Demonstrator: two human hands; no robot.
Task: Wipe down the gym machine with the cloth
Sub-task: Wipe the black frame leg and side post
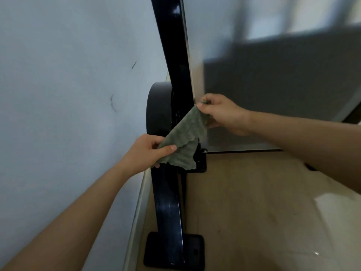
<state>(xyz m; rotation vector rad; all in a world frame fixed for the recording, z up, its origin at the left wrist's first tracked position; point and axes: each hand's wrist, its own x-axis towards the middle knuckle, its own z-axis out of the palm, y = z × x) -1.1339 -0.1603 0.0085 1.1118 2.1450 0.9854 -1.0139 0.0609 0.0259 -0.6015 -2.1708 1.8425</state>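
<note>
While both hands were raised in front of the machine, the left hand (pixel 147 151) was seen closed in a pinch, thumb over fingers, on the lower corner of the grey-green, scallop-edged microfibre cloth (pixel 185 140). The right hand (pixel 221 114) was likewise closed in a fingertip pinch on the upper corner of the same cloth. Between the two grips the cloth was held stretched on a diagonal, with its free lower edge hanging loose.

Directly behind the cloth, the glossy black metal frame bar of the gym machine (pixel 172 55) was recorded rising steeply, its lower run (pixel 168 208) ending in a flat black foot plate (pixel 173 249) on the pale wood-look floor (pixel 254 212). A round black disc housing (pixel 158 108) sat just behind the bar, near the grey-white wall (pixel 68 75). Whether the cloth was touching the bar could not be told; it lay across the junction where the bar meets a black bracket (pixel 201 165).

Step in hand, as judged: the cloth was being spread or wrapped against the bar in preparation for a wiping stroke. The next move was judged to call for tension kept in both pinches while the cloth is pressed onto the bar and drawn along its length.
</note>
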